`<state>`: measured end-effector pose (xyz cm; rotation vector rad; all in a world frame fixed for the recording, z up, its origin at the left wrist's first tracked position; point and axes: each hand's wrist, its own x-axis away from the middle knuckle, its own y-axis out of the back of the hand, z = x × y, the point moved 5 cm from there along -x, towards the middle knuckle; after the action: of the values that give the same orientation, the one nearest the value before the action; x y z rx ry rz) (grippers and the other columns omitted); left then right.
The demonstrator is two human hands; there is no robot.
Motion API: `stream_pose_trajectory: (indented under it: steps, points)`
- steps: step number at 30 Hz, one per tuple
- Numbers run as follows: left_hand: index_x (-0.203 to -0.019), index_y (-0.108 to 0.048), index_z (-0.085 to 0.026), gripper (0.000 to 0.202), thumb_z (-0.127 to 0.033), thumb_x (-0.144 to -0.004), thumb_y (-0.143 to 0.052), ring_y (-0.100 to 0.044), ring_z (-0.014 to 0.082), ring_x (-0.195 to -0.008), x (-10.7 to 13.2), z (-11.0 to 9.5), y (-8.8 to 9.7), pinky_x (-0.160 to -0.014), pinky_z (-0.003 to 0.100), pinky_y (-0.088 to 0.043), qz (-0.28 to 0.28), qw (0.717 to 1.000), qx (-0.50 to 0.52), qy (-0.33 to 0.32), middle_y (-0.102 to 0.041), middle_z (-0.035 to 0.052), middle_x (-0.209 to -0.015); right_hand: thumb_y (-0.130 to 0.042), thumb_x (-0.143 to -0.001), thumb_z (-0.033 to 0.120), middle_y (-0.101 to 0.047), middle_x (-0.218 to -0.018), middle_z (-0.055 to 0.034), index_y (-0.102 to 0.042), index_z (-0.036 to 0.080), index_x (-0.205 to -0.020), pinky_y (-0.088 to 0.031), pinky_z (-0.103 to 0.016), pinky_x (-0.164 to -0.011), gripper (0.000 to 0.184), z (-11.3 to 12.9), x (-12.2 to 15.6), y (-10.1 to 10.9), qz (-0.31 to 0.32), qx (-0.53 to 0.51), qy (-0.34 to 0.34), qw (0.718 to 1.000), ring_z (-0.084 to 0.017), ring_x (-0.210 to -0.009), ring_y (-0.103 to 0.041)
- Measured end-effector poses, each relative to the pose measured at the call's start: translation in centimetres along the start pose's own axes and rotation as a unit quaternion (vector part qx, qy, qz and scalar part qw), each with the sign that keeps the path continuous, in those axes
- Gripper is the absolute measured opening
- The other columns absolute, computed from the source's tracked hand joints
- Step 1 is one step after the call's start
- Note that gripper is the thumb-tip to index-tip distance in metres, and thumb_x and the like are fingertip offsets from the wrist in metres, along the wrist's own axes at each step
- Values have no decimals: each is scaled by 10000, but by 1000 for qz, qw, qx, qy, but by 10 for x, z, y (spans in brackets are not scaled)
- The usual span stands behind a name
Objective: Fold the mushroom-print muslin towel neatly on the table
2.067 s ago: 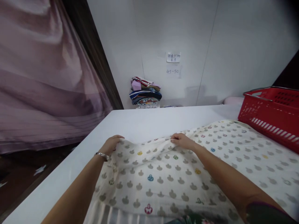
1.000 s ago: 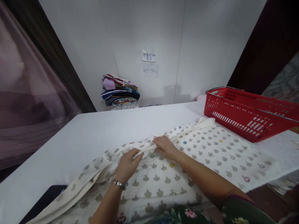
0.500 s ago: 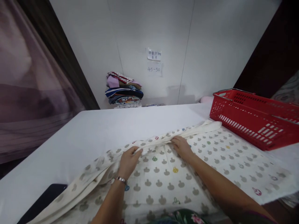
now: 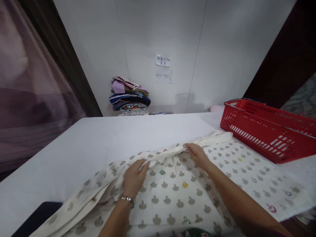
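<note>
A cream cloth (image 4: 170,196) printed with grey mushroom shapes and a few coloured ones is spread over the near side of the table. Its far edge is turned over in a narrow band. My left hand (image 4: 135,176), with a silver band at the wrist, pinches that edge left of the middle. My right hand (image 4: 198,156) pinches the same edge farther right, fingertips partly hidden in the fold. Between my hands the edge is raised and fairly straight. At the left the cloth is loosely rumpled, and on the right it lies flat.
A red plastic basket (image 4: 259,136) with metal handles stands at the right, next to the cloth. A pile of folded fabrics (image 4: 130,97) is at the table's far side by the wall. A dark flat object (image 4: 37,219) lies at the near left, partly under the cloth.
My right hand has shifted slightly right along the edge, and my left hand slightly left and nearer. The edge between them looks straighter. The camera view has tilted a little.
</note>
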<state>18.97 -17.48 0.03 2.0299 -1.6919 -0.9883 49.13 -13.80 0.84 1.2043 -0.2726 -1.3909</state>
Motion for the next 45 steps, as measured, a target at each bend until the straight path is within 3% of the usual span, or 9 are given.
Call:
stream_pose_trajectory:
  steps: [8,14,23,30,35,41,45]
  points:
    - [-901,-627,-250,219,-380,-832,-465,-620,165,-832,2,-2,-2,-736,261,-460,-12,997,-55,-52,-679,-14,-904,-367,-898,266,-626,-940,-79,-564,213,-1142,-428,-352,-819,318,9,3,14,81,19,-21,996,-199,-892,-560]
    - [-908,-623,-244,211,-362,-839,-462,-620,163,-851,7,-4,-4,-761,265,-459,0,993,-69,-92,-676,-2,-907,-386,-881,280,-623,-1068,-89,-525,205,-1220,-431,-361,-850,374,-3,5,5,116,16,-62,991,-215,-972,-565]
    - [-915,-624,-236,229,-369,-854,-447,-617,169,-825,12,-7,-6,-718,272,-464,21,987,-81,-139,-677,24,-880,-398,-866,244,-566,-1216,-83,-470,207,-1285,-401,-362,-928,427,-8,2,-2,165,14,-53,985,-217,-1100,-524]
    - [-905,-624,-247,217,-354,-856,-443,-624,171,-829,12,-7,-7,-716,268,-467,27,986,-87,-142,-677,14,-887,-398,-852,213,-632,-1090,-99,-616,166,-1091,-420,-377,-891,327,-12,2,-8,182,42,-63,980,-234,-1003,-568]
    - [-907,-630,-241,220,-357,-853,-452,-626,169,-826,12,-7,-6,-727,268,-466,16,986,-86,-139,-678,15,-885,-414,-853,227,-614,-1125,-70,-588,196,-1126,-416,-355,-897,325,-9,7,0,176,-5,-64,982,-210,-1018,-556]
    - [-903,-626,-244,207,-351,-852,-457,-620,157,-838,12,-6,-9,-741,258,-460,24,988,-77,-136,-675,8,-894,-401,-870,218,-644,-1002,-67,-627,202,-1046,-431,-327,-832,287,-3,7,8,177,2,-36,984,-196,-920,-572]
    - [-902,-620,-236,205,-338,-858,-448,-611,153,-842,12,-5,-10,-739,255,-452,34,988,-74,-130,-671,8,-895,-418,-860,175,-644,-929,-83,-645,182,-998,-416,-328,-806,266,-3,5,3,195,78,-18,978,-206,-878,-567]
